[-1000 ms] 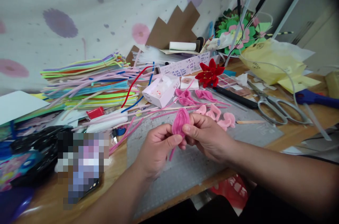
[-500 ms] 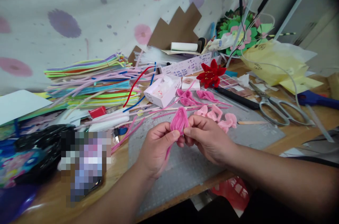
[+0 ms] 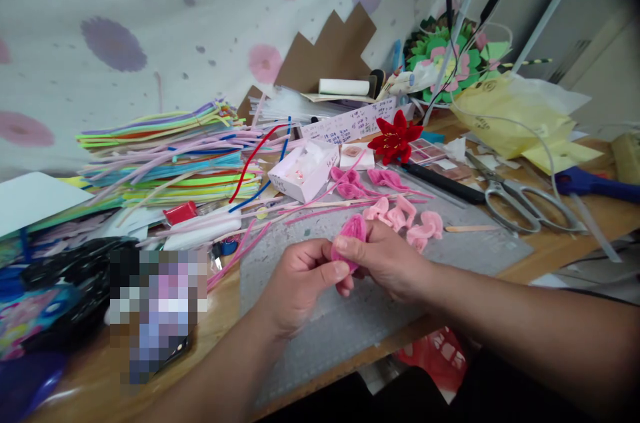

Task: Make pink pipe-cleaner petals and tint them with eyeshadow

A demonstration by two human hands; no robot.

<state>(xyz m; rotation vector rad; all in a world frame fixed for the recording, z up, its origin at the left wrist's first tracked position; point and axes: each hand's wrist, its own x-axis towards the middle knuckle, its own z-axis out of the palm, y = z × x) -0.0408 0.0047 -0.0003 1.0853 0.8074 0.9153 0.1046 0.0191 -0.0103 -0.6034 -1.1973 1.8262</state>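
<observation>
Pink fuzzy petal (image 3: pixel 356 226) is held above the grey mat (image 3: pixel 325 356), between the two hands, its rounded tip pointing far and slightly right. Its long axis runs near to far, leaning right at the far end. The left hand (image 3: pixel 297 283) has thumb and fingers closed at the petal's near left side; the right hand (image 3: pixel 395 263) pinches it, thumb laid across the front. The thumbs cover much of the near part, and the right fingertips behind are hidden. Both forearms are cut off by the picture's edges
</observation>
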